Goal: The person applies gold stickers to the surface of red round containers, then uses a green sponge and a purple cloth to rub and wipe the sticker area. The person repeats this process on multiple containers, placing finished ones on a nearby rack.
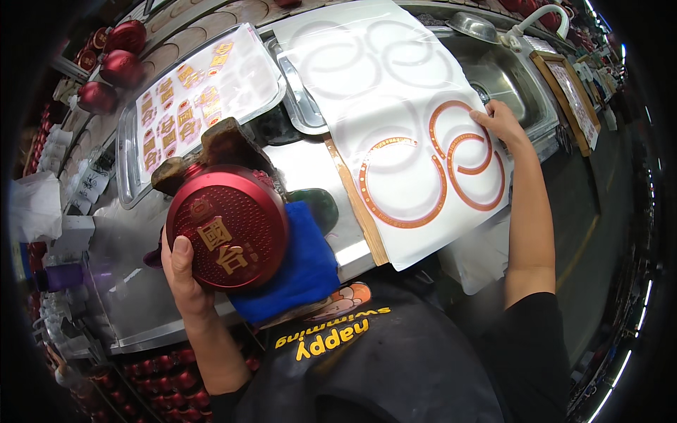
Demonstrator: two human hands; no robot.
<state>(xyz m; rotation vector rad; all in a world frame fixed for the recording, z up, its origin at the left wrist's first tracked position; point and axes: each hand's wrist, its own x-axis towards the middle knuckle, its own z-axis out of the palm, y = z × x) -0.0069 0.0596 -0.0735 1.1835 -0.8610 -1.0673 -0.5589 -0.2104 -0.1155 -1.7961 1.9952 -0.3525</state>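
Observation:
My left hand (185, 275) grips the side of a dark red round jar (264, 233), its thumb lying on the dotted face with raised gold characters. The jar rests tilted on a dark, worn cradle (233, 144) beside a blue cloth (310, 261). Over at the right, my right hand (504, 121) has its thumb and fingers closed at the upper edge of an orange ring-shaped decal (451, 116). That decal lies on a white sheet (409, 247), overlapping another one; a third orange ring decal (441, 201) lies to their left.
Left of the sheet, a metal tray (130, 190) holds a sheet of gold and red decals (187, 113). A steel sink (518, 92) with a white faucet (543, 17) is at the far right. Red jars (99, 97) stand at the far left. A wooden strip (360, 204) runs along the sheet's left edge.

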